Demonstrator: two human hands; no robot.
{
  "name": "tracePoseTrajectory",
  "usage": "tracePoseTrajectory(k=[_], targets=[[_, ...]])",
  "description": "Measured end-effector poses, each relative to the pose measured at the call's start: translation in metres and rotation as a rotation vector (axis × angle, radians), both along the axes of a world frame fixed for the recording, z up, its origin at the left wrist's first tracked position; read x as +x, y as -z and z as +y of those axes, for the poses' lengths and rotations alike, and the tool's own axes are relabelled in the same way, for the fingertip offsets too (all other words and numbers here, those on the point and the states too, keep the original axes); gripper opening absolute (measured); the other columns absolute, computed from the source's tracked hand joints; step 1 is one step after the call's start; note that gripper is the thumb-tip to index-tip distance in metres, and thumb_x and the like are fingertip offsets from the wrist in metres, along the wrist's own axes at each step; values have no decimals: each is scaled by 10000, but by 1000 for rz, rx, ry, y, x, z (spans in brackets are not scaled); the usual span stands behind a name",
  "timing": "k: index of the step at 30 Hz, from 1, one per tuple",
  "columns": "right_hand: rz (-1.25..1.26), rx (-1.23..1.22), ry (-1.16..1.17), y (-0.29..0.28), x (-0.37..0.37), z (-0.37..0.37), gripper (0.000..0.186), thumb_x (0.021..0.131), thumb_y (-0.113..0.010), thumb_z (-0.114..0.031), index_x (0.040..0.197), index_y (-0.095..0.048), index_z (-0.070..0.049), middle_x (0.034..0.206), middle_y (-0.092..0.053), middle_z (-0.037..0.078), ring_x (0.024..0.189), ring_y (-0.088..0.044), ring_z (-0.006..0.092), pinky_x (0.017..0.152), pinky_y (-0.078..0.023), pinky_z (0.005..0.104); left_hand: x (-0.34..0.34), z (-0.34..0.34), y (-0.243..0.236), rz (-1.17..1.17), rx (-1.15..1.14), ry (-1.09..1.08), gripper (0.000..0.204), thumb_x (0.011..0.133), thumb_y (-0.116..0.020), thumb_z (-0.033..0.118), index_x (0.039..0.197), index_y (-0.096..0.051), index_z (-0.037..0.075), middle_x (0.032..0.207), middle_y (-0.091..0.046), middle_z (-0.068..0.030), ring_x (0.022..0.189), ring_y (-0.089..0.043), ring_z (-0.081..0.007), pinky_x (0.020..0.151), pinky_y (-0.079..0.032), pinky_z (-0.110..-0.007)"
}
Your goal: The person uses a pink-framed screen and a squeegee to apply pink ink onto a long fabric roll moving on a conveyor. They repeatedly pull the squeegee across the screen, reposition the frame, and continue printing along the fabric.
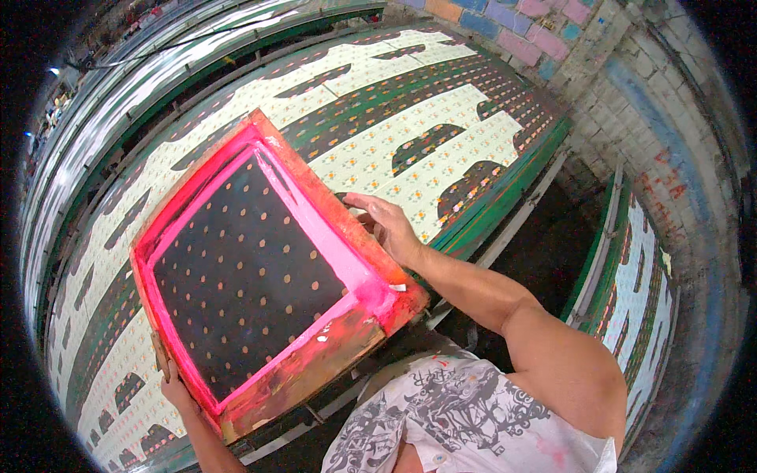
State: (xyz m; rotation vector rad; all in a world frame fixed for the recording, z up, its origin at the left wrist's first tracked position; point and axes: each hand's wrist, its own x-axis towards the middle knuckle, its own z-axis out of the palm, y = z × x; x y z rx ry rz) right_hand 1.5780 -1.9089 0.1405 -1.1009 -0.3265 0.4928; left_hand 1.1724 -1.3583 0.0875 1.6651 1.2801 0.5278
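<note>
A wooden screen-printing frame (319,359) is tilted in front of me above a long table. Its edges are smeared with bright pink ink, and small orange-brown dots pattern its dark mesh (244,276). My left hand (175,390) grips the frame's lower left side, its fingers partly hidden along the wood. On the opposite side, my right hand (386,225) holds the right edge with bent fingers. Pale cut fabric pieces (355,162) printed with small orange flowers lie flat in rows around the frame, and it covers part of them.
The long green-edged printing table (505,193) runs from lower left to upper right. Another table with pale pieces (631,292) stands at the right, beyond a dark gap. Further long tables (102,126) line the left. A painted block wall (512,31) rises at the far end.
</note>
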Motion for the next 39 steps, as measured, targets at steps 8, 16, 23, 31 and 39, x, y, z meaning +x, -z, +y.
tracePoseTrajectory(k=[8, 16, 23, 31, 39], targets=[[-216, -85, -101, -3, 132, -120, 680, 1101, -562, -450, 1549, -507, 59, 1462, -646, 170, 1277, -676, 255, 1010, -605, 391, 127, -132, -21, -274, -48, 3, 488, 996, -811, 331, 1218, -720, -93, 1032, -753, -130, 854, -723, -216, 757, -591, -364], [-143, -95, -145, 3, 301, -285, 531, 1120, -538, -380, 1486, -586, 2, 1471, -632, 117, 1366, -600, 217, 1173, -481, 413, 288, -322, -39, -157, 91, -106, 388, 970, -840, 304, 1058, -694, -45, 954, -741, -101, 795, -698, -174, 712, -567, -339], [-92, -165, -15, 26, 402, -419, 456, 1136, -511, -337, 1429, -624, -6, 1417, -653, 98, 1335, -606, 189, 1180, -453, 388, 409, -472, -18, -82, 243, -49, 369, 974, -835, 261, 1100, -728, -68, 957, -763, -101, 827, -692, -176, 765, -560, -353], [-36, -188, 114, 58, 463, -517, 507, 1135, -509, -385, 1439, -607, 9, 1437, -642, 129, 1270, -658, 222, 1094, -535, 399, 475, -574, -5, -179, 142, -61, 368, 964, -862, 278, 1035, -709, -49, 878, -738, -70, 748, -652, -134, 693, -523, -330], [-33, -137, 108, 79, 493, -567, 573, 1123, -518, -414, 1480, -567, 31, 1469, -618, 157, 1288, -653, 264, 1113, -528, 430, 505, -626, -4, -142, 199, -48, 373, 969, -854, 287, 1050, -710, -48, 892, -739, -75, 761, -642, -148, 721, -523, -334]])
